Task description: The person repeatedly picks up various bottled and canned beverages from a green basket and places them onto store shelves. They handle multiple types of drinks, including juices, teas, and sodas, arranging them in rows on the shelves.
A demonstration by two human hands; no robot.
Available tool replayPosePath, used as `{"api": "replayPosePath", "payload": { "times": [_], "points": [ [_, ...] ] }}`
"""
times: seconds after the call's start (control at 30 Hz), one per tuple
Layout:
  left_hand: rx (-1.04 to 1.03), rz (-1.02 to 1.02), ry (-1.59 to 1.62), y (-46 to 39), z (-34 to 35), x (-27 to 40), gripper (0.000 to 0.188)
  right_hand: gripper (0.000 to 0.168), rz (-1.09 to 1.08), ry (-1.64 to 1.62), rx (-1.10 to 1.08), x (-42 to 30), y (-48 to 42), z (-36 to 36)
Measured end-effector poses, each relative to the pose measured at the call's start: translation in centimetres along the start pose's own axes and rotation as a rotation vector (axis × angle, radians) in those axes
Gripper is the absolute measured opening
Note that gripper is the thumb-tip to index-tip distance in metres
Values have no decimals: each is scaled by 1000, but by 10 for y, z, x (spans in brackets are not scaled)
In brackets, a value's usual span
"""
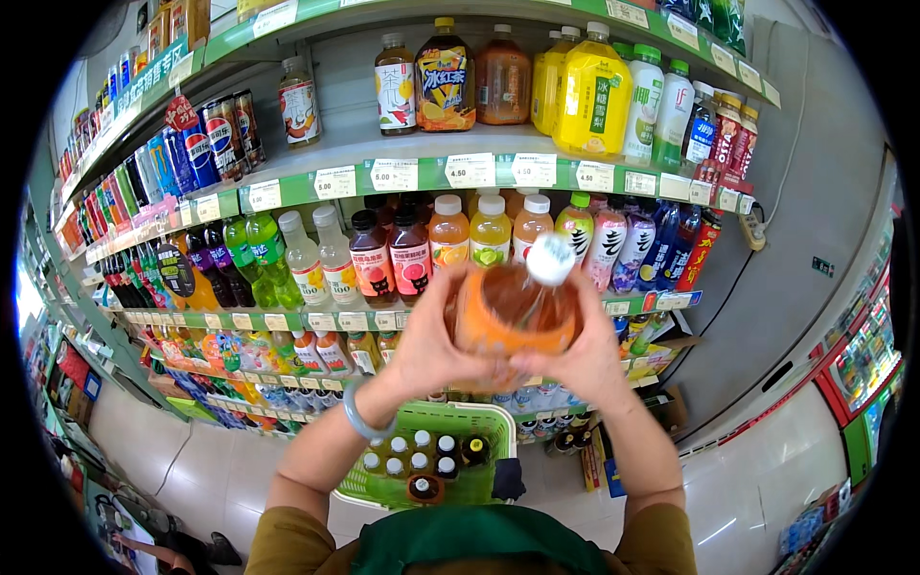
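Observation:
Between my two hands is a large plastic drink bottle [514,316] with a white cap, an orange label and brown liquid. It tilts with its cap up and to the right, and looks slightly blurred. My left hand [431,345] grips its left side, a pale bangle on that wrist. Around its right side closes my right hand [586,345]. Behind the bottle runs a shelf of juice and tea bottles, partly hidden by it. On the upper shelf [338,154] stand a yellow-labelled large bottle [593,93], a black-labelled iced tea bottle [445,79] and a similar brown-orange bottle [503,79].
Below my arms a green plastic basket [509,424] holds several capped bottles. Green price rails [431,172] edge the shelves. At right rises a grey cabinet side [776,287] with a socket strip [752,231] and hanging cable. Another person's arm [154,550] shows at lower left.

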State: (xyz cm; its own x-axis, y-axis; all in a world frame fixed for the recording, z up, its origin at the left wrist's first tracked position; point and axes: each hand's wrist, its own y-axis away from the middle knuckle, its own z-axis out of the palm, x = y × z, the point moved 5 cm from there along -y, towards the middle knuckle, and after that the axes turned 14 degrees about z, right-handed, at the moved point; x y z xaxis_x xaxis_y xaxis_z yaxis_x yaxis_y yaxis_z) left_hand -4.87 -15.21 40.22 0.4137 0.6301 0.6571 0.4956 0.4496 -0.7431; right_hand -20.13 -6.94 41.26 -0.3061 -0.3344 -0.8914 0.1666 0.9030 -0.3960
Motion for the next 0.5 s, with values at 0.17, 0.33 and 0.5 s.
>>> {"api": "replayPosePath", "payload": {
  "times": [0.17, 0.33, 0.5],
  "points": [
    [-7, 154, 29, -73, -5, 34, 90, 86, -188, 40, 82, -54, -45, -26],
    [-47, 293, -137, -133, -22, 59, 86, 83, -379, 150, 89, -105, -89, -41],
    [-116, 594, -358, -191, -32, 68, 83, 80, -670, 443, 231, -135, -133, -60]
  ]
}}
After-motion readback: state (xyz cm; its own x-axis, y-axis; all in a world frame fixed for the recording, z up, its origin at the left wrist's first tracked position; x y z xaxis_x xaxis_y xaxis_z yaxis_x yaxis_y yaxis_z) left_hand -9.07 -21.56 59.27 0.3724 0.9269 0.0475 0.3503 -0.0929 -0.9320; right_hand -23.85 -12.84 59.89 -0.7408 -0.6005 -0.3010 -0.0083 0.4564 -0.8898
